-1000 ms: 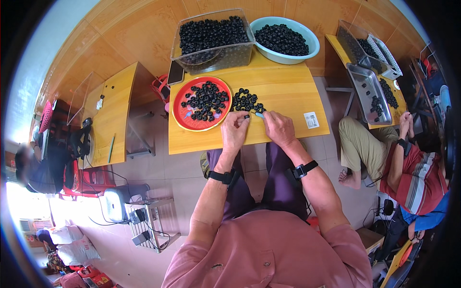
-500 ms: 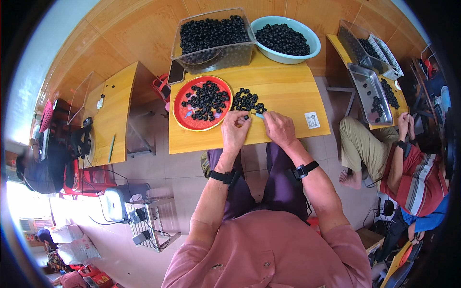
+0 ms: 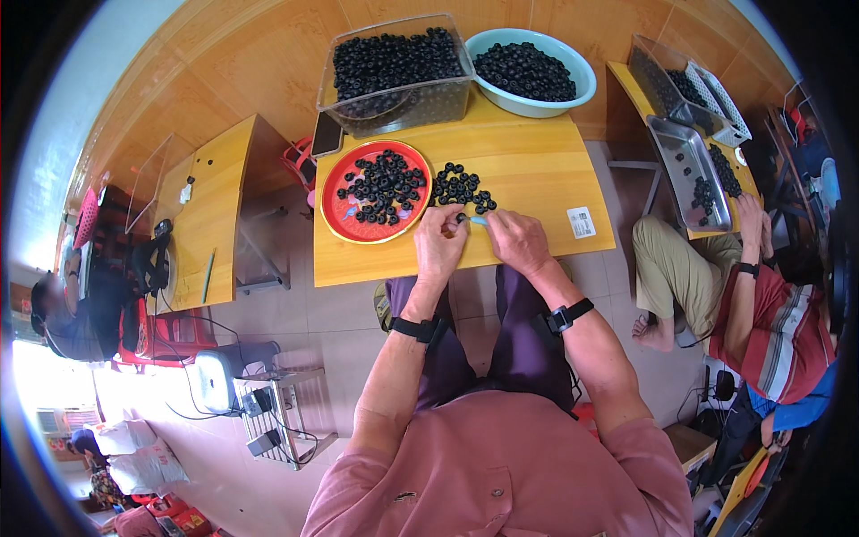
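Near the front edge of the wooden table (image 3: pixel 537 170), my left hand (image 3: pixel 438 243) pinches a small black ring-shaped piece (image 3: pixel 461 217) between thumb and fingers. My right hand (image 3: pixel 520 242) grips a slim tool with a light blue handle (image 3: pixel 479 220), its tip close to the piece; whether they touch is too small to tell. Just beyond my hands lies a loose heap of similar black pieces (image 3: pixel 459 185). At left, a red plate (image 3: pixel 329 204) with a gold rim carries many more of them.
A clear plastic bin (image 3: pixel 416 112) and a pale blue basin (image 3: pixel 534 109), both full of black pieces, stand at the back. A dark flat device (image 3: pixel 328 134) lies beside the bin, a white label (image 3: pixel 581 223) at right. Rightward, another person sits by a metal tray (image 3: pixel 660 148).
My right hand has shifted slightly left, and the blue tool now lies at a different angle by the piece. The other person's hands at right have moved a little onto their table.
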The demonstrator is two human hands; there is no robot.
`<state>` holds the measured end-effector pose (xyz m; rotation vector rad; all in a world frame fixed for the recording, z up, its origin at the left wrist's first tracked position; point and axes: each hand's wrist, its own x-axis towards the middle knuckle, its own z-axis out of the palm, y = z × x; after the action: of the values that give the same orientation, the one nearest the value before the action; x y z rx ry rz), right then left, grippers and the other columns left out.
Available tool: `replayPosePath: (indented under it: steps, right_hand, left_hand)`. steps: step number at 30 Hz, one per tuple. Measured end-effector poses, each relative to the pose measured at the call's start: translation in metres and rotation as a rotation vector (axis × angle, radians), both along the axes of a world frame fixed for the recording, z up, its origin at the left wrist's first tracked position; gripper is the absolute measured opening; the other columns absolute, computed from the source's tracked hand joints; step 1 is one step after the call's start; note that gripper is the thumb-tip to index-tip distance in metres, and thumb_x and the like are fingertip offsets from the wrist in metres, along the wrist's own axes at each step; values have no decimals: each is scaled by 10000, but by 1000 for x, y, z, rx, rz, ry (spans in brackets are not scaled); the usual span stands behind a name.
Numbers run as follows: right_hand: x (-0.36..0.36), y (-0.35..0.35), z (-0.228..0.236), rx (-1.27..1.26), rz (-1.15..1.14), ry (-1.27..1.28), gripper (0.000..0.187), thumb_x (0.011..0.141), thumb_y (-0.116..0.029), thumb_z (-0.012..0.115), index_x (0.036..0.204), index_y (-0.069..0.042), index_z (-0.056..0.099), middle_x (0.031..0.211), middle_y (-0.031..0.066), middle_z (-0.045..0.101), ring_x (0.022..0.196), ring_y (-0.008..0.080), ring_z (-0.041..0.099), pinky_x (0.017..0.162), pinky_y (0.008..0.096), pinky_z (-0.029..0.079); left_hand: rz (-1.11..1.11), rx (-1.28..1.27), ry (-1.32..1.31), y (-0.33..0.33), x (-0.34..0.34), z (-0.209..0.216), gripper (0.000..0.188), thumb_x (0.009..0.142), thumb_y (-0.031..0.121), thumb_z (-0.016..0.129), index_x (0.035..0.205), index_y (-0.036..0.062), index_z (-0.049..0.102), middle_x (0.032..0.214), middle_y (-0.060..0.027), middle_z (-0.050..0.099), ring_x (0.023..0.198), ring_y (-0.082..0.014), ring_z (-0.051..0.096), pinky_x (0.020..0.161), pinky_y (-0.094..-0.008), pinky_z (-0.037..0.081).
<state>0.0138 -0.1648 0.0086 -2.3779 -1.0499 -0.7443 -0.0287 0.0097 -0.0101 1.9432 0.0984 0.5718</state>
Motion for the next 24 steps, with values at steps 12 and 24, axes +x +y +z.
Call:
replayPosePath:
  steps: [12,24]
  right_hand:
    - [0,0,0,-5,7,16,86,918,-86,636,846,-63,595,719,80,601,680,254,670,586,396,544]
    - [2,0,-2,-16,-35,38,94,930,-95,621,845,-72,589,720,81,599,682,262,672,574,409,540]
  left_hand:
    - [-37,-85,38,-1,0,2,312,856,-3,782,1158,12,704,939,-55,680,786,-104,666,731,-253,566]
    - [-67,-236,95,1,-1,0,332,857,-33,765,1175,-5,673,929,-45,689,793,-83,654,738,-232,554]
